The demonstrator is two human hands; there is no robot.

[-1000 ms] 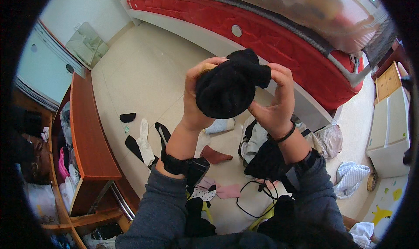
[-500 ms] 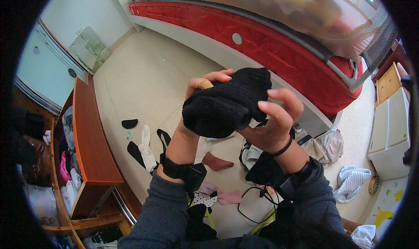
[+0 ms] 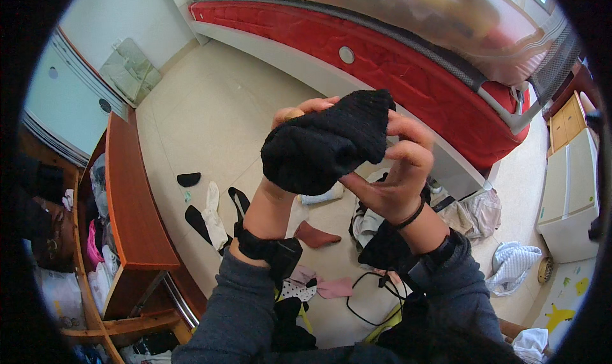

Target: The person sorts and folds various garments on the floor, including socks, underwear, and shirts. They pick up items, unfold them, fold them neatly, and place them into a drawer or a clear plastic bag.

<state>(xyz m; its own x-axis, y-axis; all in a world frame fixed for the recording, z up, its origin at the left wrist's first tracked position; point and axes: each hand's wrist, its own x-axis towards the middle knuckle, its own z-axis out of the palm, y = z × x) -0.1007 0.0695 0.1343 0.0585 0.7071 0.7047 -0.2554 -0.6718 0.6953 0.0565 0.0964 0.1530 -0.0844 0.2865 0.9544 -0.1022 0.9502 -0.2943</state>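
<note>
A thick black knit sock [image 3: 325,144], bunched up with a ribbed edge at its right end, is held up in front of me over the floor. My left hand [image 3: 292,113] grips it from behind on the left; most of its fingers are hidden by the fabric. At the ribbed end, my right hand [image 3: 400,189] has its fingers bent round the edge and its thumb underneath. Below lie a reddish-brown sock [image 3: 316,235], a white sock [image 3: 213,214], a pink sock [image 3: 335,287] and a small black piece [image 3: 189,180] of cloth.
An open wooden drawer [image 3: 137,204] full of clothes stands at the left. A bed with a red side [image 3: 280,39] runs across the far side. Black clothing [image 3: 386,252], beige clothing [image 3: 478,214], a black cord [image 3: 357,310] and a white checked cloth [image 3: 515,267] lie on the floor.
The black sock has tilted, its ribbed end rising slightly and the whole shifting a little left. My right fingers have moved in from a loose spread to curl against its edge.
</note>
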